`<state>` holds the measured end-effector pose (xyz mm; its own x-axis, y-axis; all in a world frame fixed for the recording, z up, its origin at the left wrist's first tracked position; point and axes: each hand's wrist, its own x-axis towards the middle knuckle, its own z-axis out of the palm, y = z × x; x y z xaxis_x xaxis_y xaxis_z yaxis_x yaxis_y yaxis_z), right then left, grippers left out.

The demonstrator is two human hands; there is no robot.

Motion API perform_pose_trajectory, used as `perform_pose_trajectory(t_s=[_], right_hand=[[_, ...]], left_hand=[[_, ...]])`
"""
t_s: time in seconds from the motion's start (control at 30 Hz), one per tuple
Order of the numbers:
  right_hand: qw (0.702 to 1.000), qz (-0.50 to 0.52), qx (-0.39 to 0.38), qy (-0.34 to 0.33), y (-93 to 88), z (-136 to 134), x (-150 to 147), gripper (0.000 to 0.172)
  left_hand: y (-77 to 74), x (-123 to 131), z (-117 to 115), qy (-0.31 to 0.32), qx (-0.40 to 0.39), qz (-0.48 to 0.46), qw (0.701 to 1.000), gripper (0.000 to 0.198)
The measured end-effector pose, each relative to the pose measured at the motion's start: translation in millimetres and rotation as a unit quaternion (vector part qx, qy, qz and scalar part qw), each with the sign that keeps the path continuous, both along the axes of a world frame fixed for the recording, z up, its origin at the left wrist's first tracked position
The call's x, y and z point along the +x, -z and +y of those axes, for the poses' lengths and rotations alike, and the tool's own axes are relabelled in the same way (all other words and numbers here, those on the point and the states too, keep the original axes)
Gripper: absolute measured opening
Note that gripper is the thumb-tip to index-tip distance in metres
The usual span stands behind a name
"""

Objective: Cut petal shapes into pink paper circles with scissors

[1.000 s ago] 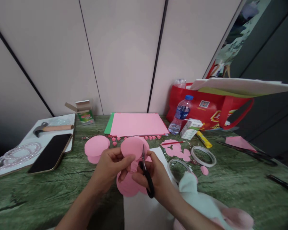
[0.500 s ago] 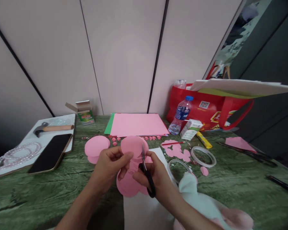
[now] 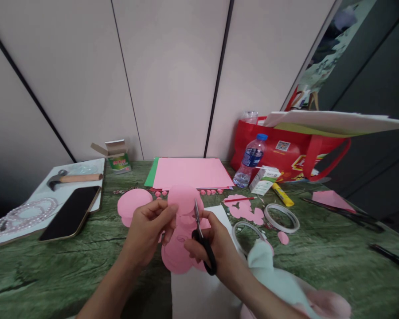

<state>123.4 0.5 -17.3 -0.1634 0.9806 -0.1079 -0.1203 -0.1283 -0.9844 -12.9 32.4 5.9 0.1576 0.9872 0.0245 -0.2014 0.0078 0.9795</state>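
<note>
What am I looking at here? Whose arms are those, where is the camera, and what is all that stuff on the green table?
There is no machine here. These are a person's two bare hands, seen by a single camera worn on that person's head, looking forward and down. That is why both arms come in from the bottom edge.

The left hand pinches a round pink paper piece. The right hand holds the black-handled scissors, with the blades at that paper.

On the green table lie a phone, a hammer, a string of beads, a stack of pink sheets, a water bottle, a red bag and a tape roll.
</note>
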Motion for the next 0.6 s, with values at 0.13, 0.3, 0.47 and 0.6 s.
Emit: perform_pose_trajectory(t_s=[0.13, 0.3, 0.47, 0.6], right_hand=[[1.0, 0.002, -0.005, 0.008, 0.0, 0.0, -1.8, 0.058], [0.999, 0.014, 0.012, -0.029, 9.2, 1.9, -1.0, 0.058], [0.998, 0.042, 0.035, -0.042, 13.5, 2.9, -0.2, 0.056], [0.997, 0.061, 0.04, -0.025, 10.1, 2.9, -1.6, 0.057]], left_hand=[[3.0, 1.4, -1.0, 0.064, -0.004, 0.024, 0.998, 0.016], [5.2, 2.9, -3.2, 0.069, 0.014, 0.048, 0.996, 0.026], [4.5, 1.3, -4.5, 0.061, 0.025, 0.073, 0.995, 0.026], [4.8, 1.0, -4.5, 0.075, 0.022, 0.086, 0.993, 0.023]])
